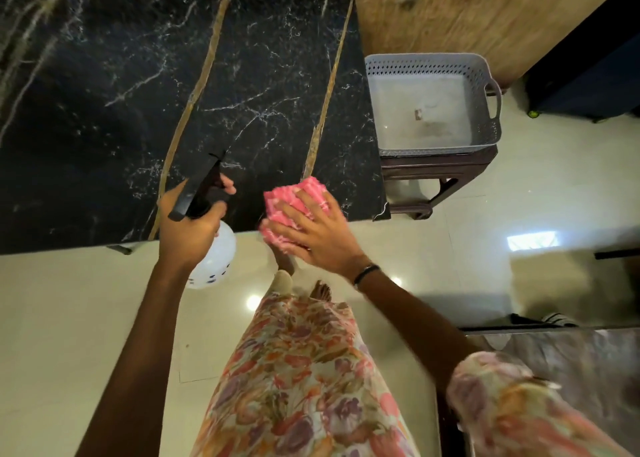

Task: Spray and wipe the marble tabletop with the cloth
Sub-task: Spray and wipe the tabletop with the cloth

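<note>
The black marble tabletop (104,93), veined in white and gold, fills the upper left. My left hand (188,224) grips a spray bottle (213,259) with a white body and black trigger head, held at the table's near edge with the nozzle pointing over the marble. My right hand (317,231) lies flat on a folded pink cloth (292,197), pressing it on the near edge of the tabletop close to the right corner; part of the cloth hangs over the edge.
A grey perforated plastic basket (485,76) sits on a dark wooden stool (436,176) just right of the table. Glossy cream floor tiles (69,318) lie below. A dark cabinet (588,58) stands at the far right, and a wooden wall panel (450,13) behind.
</note>
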Available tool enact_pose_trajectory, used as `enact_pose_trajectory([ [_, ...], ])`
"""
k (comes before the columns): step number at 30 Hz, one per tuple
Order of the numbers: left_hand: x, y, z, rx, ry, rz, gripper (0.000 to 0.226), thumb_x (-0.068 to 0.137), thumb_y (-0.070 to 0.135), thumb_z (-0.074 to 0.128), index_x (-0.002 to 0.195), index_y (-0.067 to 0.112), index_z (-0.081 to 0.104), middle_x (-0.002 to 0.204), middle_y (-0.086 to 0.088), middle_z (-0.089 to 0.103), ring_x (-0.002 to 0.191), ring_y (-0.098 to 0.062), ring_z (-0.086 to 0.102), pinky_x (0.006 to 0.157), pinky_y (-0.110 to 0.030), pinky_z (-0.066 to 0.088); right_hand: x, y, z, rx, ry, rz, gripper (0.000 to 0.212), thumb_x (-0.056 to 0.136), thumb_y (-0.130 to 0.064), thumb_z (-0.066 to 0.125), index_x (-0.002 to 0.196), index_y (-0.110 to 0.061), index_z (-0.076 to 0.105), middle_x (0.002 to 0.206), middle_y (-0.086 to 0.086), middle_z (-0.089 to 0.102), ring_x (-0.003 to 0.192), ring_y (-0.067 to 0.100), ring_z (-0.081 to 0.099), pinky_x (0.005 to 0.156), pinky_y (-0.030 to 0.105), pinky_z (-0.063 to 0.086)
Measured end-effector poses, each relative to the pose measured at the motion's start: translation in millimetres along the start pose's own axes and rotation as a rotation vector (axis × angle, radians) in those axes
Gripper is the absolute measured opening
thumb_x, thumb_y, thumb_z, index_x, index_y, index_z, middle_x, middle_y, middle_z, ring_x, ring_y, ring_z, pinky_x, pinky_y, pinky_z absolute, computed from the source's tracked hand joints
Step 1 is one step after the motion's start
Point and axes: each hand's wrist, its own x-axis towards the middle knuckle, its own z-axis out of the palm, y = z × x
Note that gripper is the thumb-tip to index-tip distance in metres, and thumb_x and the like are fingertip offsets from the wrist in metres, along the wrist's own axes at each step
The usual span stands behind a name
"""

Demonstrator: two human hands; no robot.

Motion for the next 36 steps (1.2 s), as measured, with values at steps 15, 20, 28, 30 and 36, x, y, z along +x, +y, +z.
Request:
enact_pose_trajectory([
  [15,-26.1,-46.7,-57.6,-0.107,0.135,-0.11,0.033,0.082,-0.011,0.049,0.087,0.016,0.067,0.061,0.02,0.065,0.041,-0.004,0.047,0.045,-0.014,0.042,21.8,32.4,-10.0,-0.207,-0.162,-0.334,0.096,0.077,-0.038,0.076,0.15,-0.035,0.013,0.156,0.009,0.028,0.141,0.042,0.026,0.105,0.07,0.02],
  [20,-26.6,-72.0,-95.8,-0.099,0.24,-0.222,0.017,0.081,-0.01,0.052,0.085,0.001,0.064,0.048,0.003,0.061,0.036,-0.006,0.048,0.045,-0.013,0.043,107.0,-71.3,-6.3,-0.071,-0.072,-0.335,0.077,0.087,-0.03,0.067,0.148,-0.035,0.02,0.154,0.007,0.033,0.14,0.041,0.027,0.105,0.069,0.021],
  [28,-25.8,-108.3,-188.1,-0.1,0.367,-0.291,0.019,0.081,-0.011,0.053,0.068,0.003,0.056,0.039,0.011,0.056,0.034,-0.004,0.049,0.044,-0.009,0.04,234.2,-222.4,-0.6,0.032,-0.151,-0.33,0.074,0.084,-0.032,0.071,0.145,-0.043,0.031,0.152,0.004,0.036,0.14,0.042,0.027,0.108,0.069,0.022],
  [30,-24.5,-117.8,-216.3,-0.084,0.362,-0.271,0.009,0.077,-0.007,0.053,0.079,-0.003,0.061,0.042,0.012,0.058,0.034,-0.005,0.048,0.044,-0.009,0.039,238.9,-229.2,-1.0,0.005,-0.138,-0.342,0.081,0.086,-0.027,0.069,0.148,-0.041,0.02,0.156,0.004,0.029,0.142,0.041,0.023,0.11,0.069,0.017],
  [36,-21.9,-149.4,-294.2,-0.128,0.366,-0.228,0.035,0.073,-0.003,0.049,0.083,0.027,0.064,0.068,0.01,0.065,0.038,-0.019,0.043,0.043,-0.019,0.04,183.9,-170.1,3.0,-0.158,-0.101,-0.31,0.072,0.08,-0.03,0.071,0.143,-0.034,0.036,0.15,0.008,0.041,0.141,0.041,0.021,0.106,0.07,0.023],
])
